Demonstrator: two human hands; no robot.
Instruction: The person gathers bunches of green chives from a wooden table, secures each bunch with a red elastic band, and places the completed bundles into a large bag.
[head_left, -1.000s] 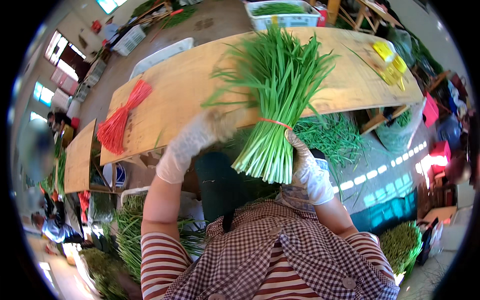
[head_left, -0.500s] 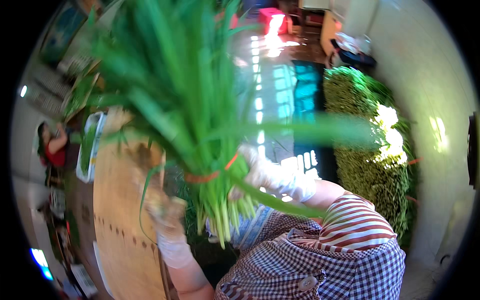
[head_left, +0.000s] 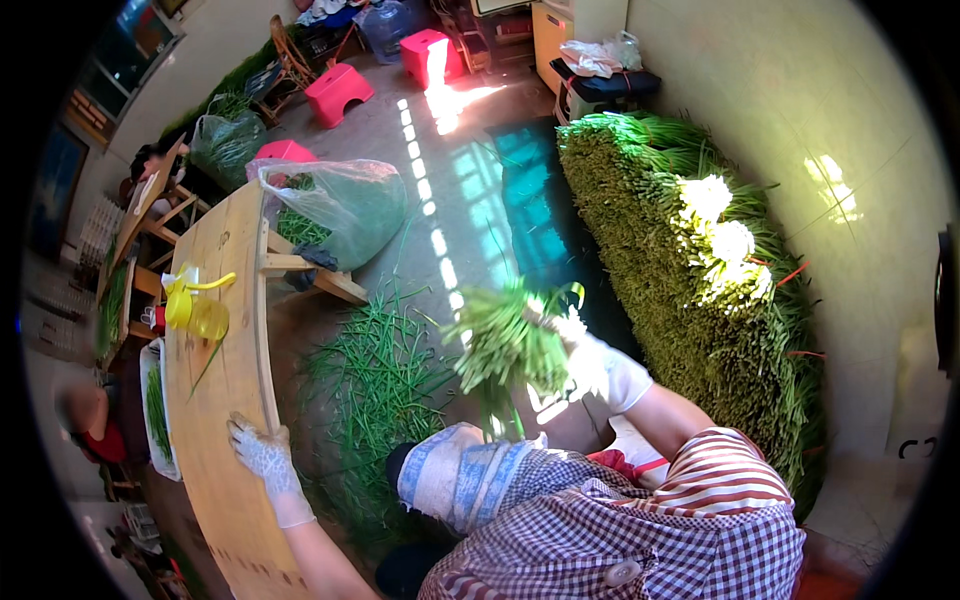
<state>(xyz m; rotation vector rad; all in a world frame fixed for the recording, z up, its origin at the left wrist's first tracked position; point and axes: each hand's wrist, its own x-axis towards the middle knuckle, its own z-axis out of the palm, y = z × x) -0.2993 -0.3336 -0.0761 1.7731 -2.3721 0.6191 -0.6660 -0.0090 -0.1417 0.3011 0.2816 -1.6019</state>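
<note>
My right hand [head_left: 585,360], in a white glove, grips a bunch of chives [head_left: 512,340]. The pale cut stem ends face toward me and to the left; most of the leaves are hidden behind them. My left hand [head_left: 262,455], in a patterned white glove, lies open on the edge of the wooden table [head_left: 220,400], holding nothing. Loose chives [head_left: 375,380] are scattered over the floor between the table and my legs. To the right, a tall stack of bundled chives [head_left: 640,250] runs along the wall, cut ends outward.
On the table stands a yellow-lidded bottle [head_left: 200,312]. A clear plastic bag [head_left: 350,205] of greens hangs at its far end. Pink stools [head_left: 338,95] stand farther back. A dark green sheet [head_left: 545,210] lies beside the stack. Another person [head_left: 90,410] sits beyond the table on the left.
The bunch has moved from close in front of me down and to the right, its stem ends turning toward me. My left hand has come down onto the table edge.
</note>
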